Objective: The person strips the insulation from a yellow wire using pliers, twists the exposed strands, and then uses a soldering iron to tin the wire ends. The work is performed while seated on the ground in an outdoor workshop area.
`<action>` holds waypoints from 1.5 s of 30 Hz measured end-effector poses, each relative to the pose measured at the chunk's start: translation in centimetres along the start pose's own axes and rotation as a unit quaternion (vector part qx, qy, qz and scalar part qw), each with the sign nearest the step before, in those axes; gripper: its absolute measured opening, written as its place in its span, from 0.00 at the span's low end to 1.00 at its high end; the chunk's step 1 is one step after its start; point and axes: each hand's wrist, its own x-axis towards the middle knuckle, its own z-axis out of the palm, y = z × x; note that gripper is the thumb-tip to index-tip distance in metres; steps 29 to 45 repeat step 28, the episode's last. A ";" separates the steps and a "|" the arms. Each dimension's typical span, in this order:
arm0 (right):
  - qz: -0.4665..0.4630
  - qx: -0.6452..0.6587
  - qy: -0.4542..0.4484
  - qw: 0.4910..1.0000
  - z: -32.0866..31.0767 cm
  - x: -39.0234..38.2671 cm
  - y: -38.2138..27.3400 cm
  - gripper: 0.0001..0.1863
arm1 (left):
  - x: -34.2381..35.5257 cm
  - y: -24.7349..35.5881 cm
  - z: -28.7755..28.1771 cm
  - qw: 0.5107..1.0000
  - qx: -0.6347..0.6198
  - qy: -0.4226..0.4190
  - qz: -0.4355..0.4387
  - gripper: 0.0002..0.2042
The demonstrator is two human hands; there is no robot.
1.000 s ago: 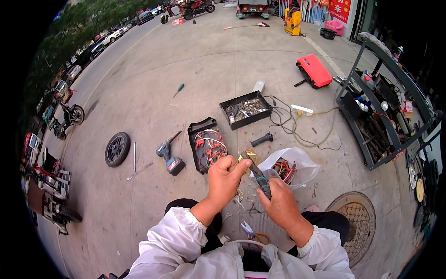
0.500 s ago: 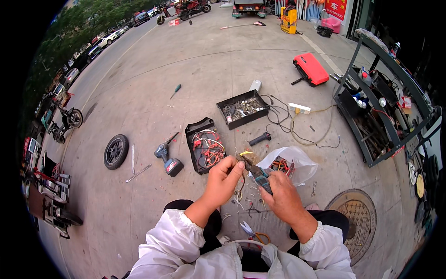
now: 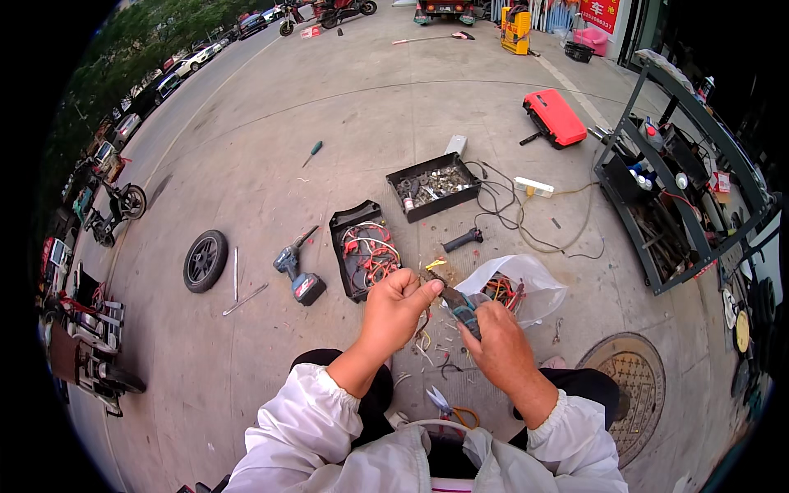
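My left hand [image 3: 393,316] is closed in a pinch on a thin dark wire [image 3: 425,322] whose end hangs below the fingers. Yellow ends [image 3: 436,264] stick out just above my fingertips. My right hand [image 3: 503,345] wraps round the dark and teal handles of a pair of pliers [image 3: 462,311]. The pliers' jaws reach up to my left thumb; what they grip there is too small to make out. Just beyond my right hand lies a clear plastic bag [image 3: 538,283] with wires in it. Scissors [image 3: 444,403] with orange handles lie between my legs.
A black tray [image 3: 355,283] of red wires and a black box [image 3: 411,212] of small parts lie ahead. Left are a cordless drill [image 3: 300,275] and a wheel [image 3: 205,261]. A power strip [image 3: 534,186], red case [image 3: 555,117] and tool cart [image 3: 633,214] stand right.
Both hands stay together at nearly the same place, with the left shifted slightly right. The surroundings shift a little in the picture as the view moves.
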 end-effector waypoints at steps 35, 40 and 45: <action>0.345 0.492 -0.044 0.798 -2.1 -0.2 0.4 0.07 | 0.9 -1.1 1.4 0.992 -0.041 -0.101 0.059 0.11; 0.345 0.492 -0.044 0.798 -2.1 -0.2 0.4 0.07 | 0.9 -1.1 1.4 0.992 -0.041 -0.101 0.059 0.11; 0.345 0.492 -0.044 0.798 -2.1 -0.2 0.4 0.07 | 0.9 -1.1 1.4 0.992 -0.041 -0.101 0.059 0.11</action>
